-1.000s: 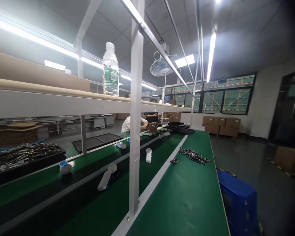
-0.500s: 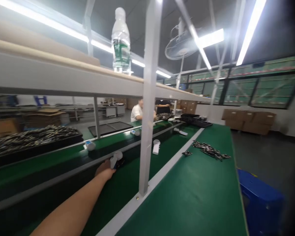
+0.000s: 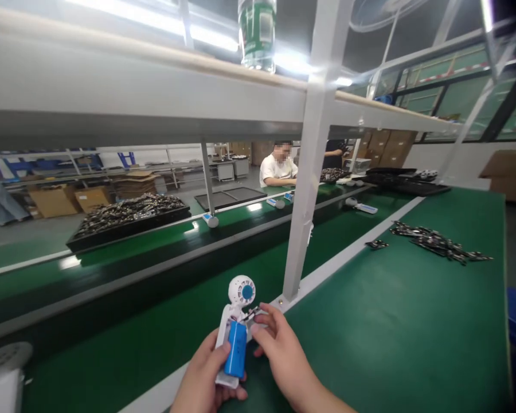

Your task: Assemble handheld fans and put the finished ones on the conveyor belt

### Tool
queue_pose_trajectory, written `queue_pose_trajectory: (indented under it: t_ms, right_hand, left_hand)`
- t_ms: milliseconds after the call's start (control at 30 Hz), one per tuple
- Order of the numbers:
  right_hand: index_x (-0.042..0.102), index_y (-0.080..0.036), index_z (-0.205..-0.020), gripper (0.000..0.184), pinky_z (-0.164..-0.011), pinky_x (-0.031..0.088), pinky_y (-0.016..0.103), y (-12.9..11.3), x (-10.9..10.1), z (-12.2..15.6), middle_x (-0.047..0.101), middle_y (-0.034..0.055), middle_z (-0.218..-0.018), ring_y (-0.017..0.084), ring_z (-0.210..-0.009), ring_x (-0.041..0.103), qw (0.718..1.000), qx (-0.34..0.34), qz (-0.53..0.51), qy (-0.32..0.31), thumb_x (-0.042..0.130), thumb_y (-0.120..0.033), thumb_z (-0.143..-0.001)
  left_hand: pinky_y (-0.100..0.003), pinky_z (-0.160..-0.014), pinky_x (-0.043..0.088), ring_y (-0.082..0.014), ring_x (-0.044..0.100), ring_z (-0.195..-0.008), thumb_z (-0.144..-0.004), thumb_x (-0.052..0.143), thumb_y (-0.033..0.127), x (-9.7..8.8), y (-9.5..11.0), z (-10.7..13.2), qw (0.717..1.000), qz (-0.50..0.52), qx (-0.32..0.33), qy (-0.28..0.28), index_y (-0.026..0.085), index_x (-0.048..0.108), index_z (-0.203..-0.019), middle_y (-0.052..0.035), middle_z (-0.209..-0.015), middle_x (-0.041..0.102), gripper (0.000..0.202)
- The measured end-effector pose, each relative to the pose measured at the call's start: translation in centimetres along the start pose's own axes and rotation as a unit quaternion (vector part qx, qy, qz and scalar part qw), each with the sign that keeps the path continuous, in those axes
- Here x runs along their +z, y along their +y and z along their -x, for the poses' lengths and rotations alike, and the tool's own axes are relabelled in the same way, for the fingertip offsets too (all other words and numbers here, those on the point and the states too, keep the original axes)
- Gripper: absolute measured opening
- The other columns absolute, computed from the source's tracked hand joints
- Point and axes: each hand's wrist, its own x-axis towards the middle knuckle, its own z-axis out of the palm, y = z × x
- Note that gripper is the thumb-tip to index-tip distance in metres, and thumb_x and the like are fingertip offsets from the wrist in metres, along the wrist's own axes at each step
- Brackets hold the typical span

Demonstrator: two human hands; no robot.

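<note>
My left hand (image 3: pixel 208 367) is closed around the white handle of a small handheld fan (image 3: pixel 242 291). The fan stands nearly upright, its round head at the top and the handle uncovered. Inside the handle shows a blue battery (image 3: pixel 236 349), with my left thumb against its edge. Thin wires run from beside the battery to a small dark circuit board (image 3: pixel 252 314). My right hand (image 3: pixel 279 347) pinches that board between thumb and fingers, just right of the fan's neck.
A metal post (image 3: pixel 303 229) rises close ahead, under a shelf (image 3: pixel 155 97). Dark small parts (image 3: pixel 438 241) lie on the green bench at right. More fans sit on the conveyor (image 3: pixel 155 298), one blurred fan (image 3: pixel 4 367) at lower left. A person (image 3: pixel 277 166) sits across.
The fan has come from the belt toward me, held in my left hand. My right hand has come into view at the small board. The view has tilted down and turned left.
</note>
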Motion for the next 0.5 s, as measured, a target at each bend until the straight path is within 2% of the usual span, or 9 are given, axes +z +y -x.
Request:
queue_pose_trajectory:
  t_ms: [100,167,233,300,367,433,500]
  right_hand:
    - [0.023,-0.02,-0.144,0.085,-0.066,0.054,0.033,-0.6,0.8,1.5,0.054,0.0142,-0.125,0.017,-0.074,0.063,0.996,0.034,-0.05,-0.062,0.07,-0.047,-0.079]
    - [0.014,-0.022,-0.147,0.095,-0.059,0.053,0.031,-0.6,1.2,2.2,0.053,0.0145,-0.125,0.018,-0.074,0.062,0.995,0.045,-0.067,-0.063,0.073,-0.047,-0.077]
    - [0.015,-0.022,-0.146,0.095,-0.056,0.053,0.03,-0.3,1.5,2.4,0.055,0.0139,-0.12,0.022,-0.084,0.063,0.995,0.047,-0.064,-0.067,0.074,-0.045,-0.075]
    - [0.022,-0.021,-0.144,0.086,-0.056,0.052,0.03,0.2,1.4,2.3,0.058,0.0126,-0.115,0.024,-0.088,0.064,0.994,0.04,-0.046,-0.095,0.073,-0.042,-0.077]
    - [0.027,-0.02,-0.143,0.082,-0.066,0.054,0.032,0.6,1.0,2.1,0.059,0.0108,-0.112,0.022,-0.087,0.063,0.995,0.029,0.004,-0.093,0.072,-0.039,-0.077]
    - [0.027,-0.021,-0.145,0.087,-0.078,0.053,0.036,0.5,0.4,1.7,0.057,0.0108,-0.119,0.022,-0.092,0.061,0.995,0.011,0.097,-0.032,0.075,-0.036,-0.074]
    - [0.027,-0.024,-0.147,0.093,-0.092,0.047,0.04,-0.2,-0.4,1.2,0.049,0.0113,-0.134,0.025,-0.108,0.056,0.982,-0.02,0.185,0.022,0.078,-0.034,-0.07]
  left_hand:
    - [-0.037,-0.063,0.055,-0.0239,0.065,-0.075,-0.078,0.067,0.044,0.1,-1.2,0.8,0.998,0.055,-0.003,-0.036,0.015,0.041,-0.136,-0.0129,-0.094,0.068,0.07]
    - [-0.038,-0.069,0.055,-0.0252,0.066,-0.081,-0.078,0.067,0.047,0.0,-1.6,0.7,0.995,0.077,0.016,-0.06,0.017,0.04,-0.136,-0.015,-0.109,0.066,0.071]
    - [-0.038,-0.07,0.055,-0.0255,0.065,-0.083,-0.075,0.069,0.05,-0.3,-1.9,0.6,0.994,0.055,0.04,-0.084,0.018,0.04,-0.137,-0.0155,-0.12,0.062,0.075]
    - [-0.035,-0.064,0.054,-0.0236,0.064,-0.08,-0.075,0.07,0.051,-0.5,-2.2,0.7,0.995,-0.005,0.055,-0.088,0.018,0.038,-0.138,-0.0154,-0.119,0.061,0.078]
    - [-0.032,-0.057,0.051,-0.0222,0.063,-0.076,-0.077,0.069,0.049,-0.5,-2.3,0.9,0.995,-0.051,0.051,-0.072,0.017,0.035,-0.139,-0.0138,-0.108,0.065,0.078]
    - [-0.03,-0.053,0.049,-0.023,0.063,-0.073,-0.077,0.067,0.047,-0.4,-2.4,1.2,0.997,-0.046,0.036,-0.051,0.016,0.033,-0.14,-0.0113,-0.096,0.066,0.078]
    - [-0.03,-0.052,0.049,-0.0241,0.065,-0.072,-0.077,0.066,0.047,-0.4,-2.4,1.3,0.998,-0.017,0.021,-0.048,0.016,0.035,-0.139,-0.0112,-0.095,0.067,0.076]
